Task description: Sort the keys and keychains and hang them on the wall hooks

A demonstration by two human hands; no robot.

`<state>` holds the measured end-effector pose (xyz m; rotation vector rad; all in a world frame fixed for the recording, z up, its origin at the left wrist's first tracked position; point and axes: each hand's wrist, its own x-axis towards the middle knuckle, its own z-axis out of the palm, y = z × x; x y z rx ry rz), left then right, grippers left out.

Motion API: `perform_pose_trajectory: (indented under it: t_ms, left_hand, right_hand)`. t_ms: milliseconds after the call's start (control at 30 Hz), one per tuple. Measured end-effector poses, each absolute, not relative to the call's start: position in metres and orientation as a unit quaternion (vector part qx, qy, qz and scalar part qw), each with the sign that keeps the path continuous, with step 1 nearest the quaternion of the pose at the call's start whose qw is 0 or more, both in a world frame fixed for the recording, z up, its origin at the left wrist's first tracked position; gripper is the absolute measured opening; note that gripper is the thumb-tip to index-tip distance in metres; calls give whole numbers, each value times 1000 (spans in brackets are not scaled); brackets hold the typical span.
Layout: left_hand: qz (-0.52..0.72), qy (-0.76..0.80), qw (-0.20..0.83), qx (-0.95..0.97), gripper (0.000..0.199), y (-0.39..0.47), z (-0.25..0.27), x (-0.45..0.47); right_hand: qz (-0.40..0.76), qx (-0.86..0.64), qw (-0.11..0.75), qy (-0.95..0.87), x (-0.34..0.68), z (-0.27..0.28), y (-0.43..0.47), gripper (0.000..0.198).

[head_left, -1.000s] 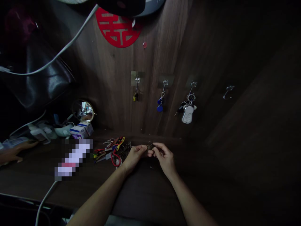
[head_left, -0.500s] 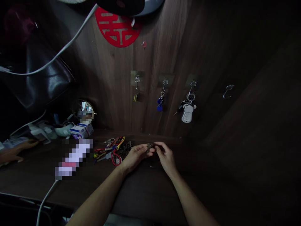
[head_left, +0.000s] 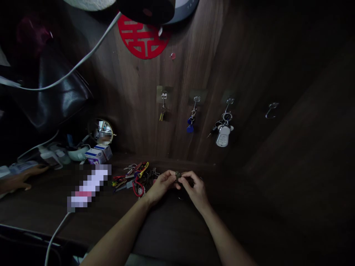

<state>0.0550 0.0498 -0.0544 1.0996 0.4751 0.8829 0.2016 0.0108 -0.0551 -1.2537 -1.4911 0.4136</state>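
Over the dark wooden shelf, my left hand (head_left: 163, 186) pinches a small dull brass-coloured key (head_left: 178, 175) between thumb and fingers. My right hand (head_left: 196, 187) meets it from the other side, its thumb and forefinger closed on the same key. Most of the key is hidden by my fingertips, so its full shape does not show. Just left of my left hand lies a heap of keys (head_left: 137, 179) with red, yellow and blue straps and tags. A thin shiny curve, perhaps a ring, shows on the shelf below my hands.
On the wall hang yellow-marked keys (head_left: 161, 116), blue key tags (head_left: 190, 128) and a white remote fob (head_left: 223, 136); a metal hook (head_left: 270, 111) is farther right. Left are small boxes (head_left: 97, 154), a round mirror (head_left: 102, 129), a white cable (head_left: 55, 236) and another person's hand (head_left: 26, 177).
My right hand has closed in from a small gap and now grips the key held in my left hand. The whole view has shifted slightly.
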Motion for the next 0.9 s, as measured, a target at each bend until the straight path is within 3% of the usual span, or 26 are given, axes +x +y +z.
perform_pose_trajectory:
  t_ms: [300,567,900]
  left_hand:
    - [416,262,668,559,34,54,-57,58]
    - [485,337,457,665,21,52,-55,54]
    - [486,322,393,711,20,47,-50,53]
  right_hand:
    - [55,-550,556,-620,204,-58,15,13]
    - [96,-533,560,-627,206,-58,13,18]
    - [51,-513,547,-660,205,-61,15,17]
